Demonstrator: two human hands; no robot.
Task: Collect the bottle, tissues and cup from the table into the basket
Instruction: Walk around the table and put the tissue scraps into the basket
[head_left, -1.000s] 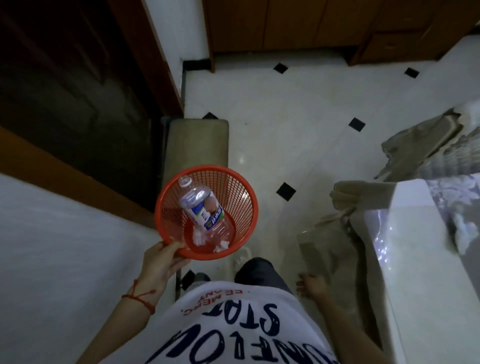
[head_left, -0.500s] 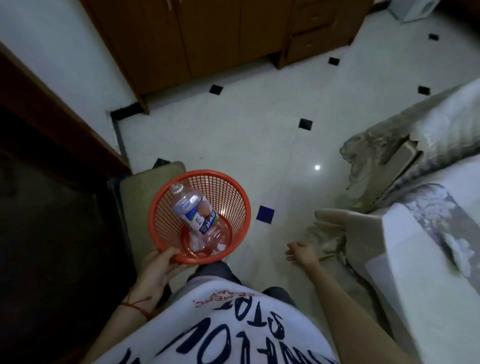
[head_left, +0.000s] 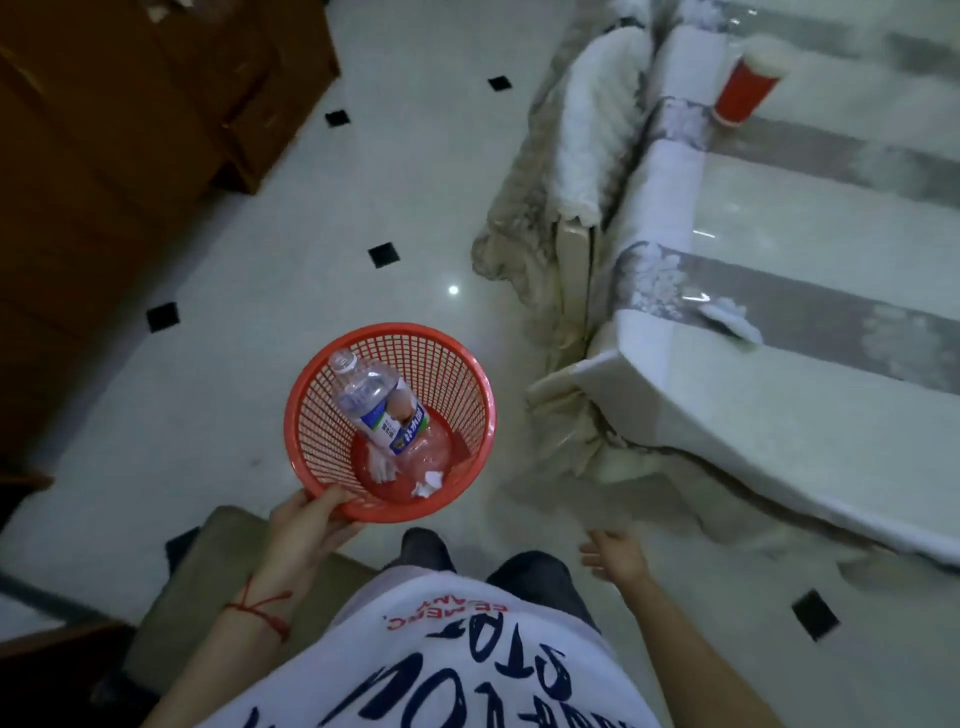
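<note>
Already the clear plastic water bottle with a blue-and-white label (head_left: 382, 410) lay inside the round orange mesh plastic basket (head_left: 457, 374), neck leaning up toward the far-left wall, base down on the bottom. Crumpled white tissues (head_left: 427, 484) sat on the basket floor beside the bottle's base. The left hand (head_left: 311, 530) held the basket by its near rim, thumb hooked over the edge and fingers underneath, basket off the floor.

Remaining item, as judged: the red paper cup with a white rim (head_left: 748, 85), which lay tipped on its side on the white cloth-covered table under clear plastic sheet (head_left: 831, 441), at the far end, close to the table's left edge. Its long axis ran roughly away from the person, mouth at the far end, base nearer.

The right hand (head_left: 615, 556) was empty, fingers loosely spread, hanging low by the table's near corner. The cup lay well ahead and somewhat to the right of those fingers, well apart from them. The right hand was the nearer and the free one, so the reach probably fell to it; a step forward along the table looked needed first. Something pale and blurred sat farther along on the table, could not tell what.
</note>
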